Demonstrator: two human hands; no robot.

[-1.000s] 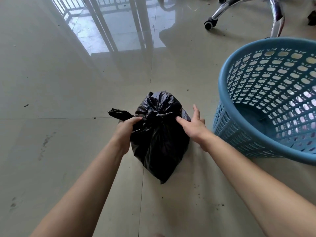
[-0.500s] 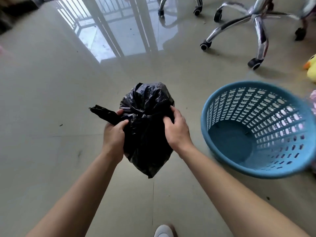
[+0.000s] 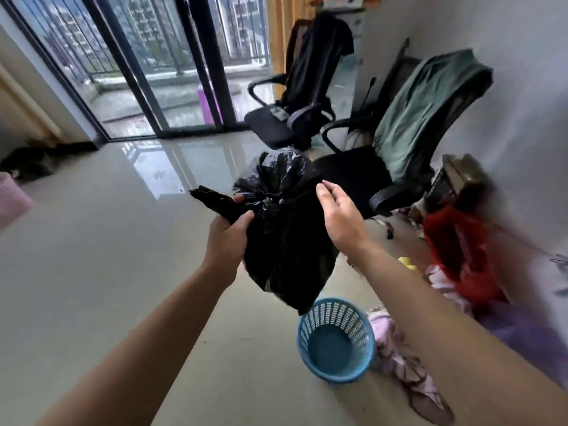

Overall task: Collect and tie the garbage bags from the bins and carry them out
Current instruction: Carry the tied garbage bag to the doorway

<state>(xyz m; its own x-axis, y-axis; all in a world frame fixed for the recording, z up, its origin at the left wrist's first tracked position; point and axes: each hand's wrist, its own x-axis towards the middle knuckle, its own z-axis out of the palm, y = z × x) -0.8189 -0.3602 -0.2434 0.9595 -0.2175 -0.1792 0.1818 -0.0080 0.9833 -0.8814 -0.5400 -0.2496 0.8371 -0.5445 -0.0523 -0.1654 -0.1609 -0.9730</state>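
Observation:
A full black garbage bag [image 3: 285,235] hangs in the air in front of me, its neck gathered and a loose tail sticking out to the left. My left hand [image 3: 229,238] grips the bag at that gathered neck and carries its weight. My right hand [image 3: 339,216] is beside the bag's right side with relaxed, loosely bent fingers and holds nothing; its fingertips are near the plastic. The light blue perforated bin [image 3: 336,339] lies tipped on the floor below the bag, with no liner in it.
Two office chairs stand ahead: a black one [image 3: 295,96] and one draped with a green cloth [image 3: 424,112]. Clothes, a red item [image 3: 461,250] and a pink cloth [image 3: 402,361] litter the floor by the right wall. Glass balcony doors [image 3: 147,66] are at the back left.
The bag rose from the floor to chest height as my view lifted. My right hand let go of the bag; my left hand kept its grip on the neck.

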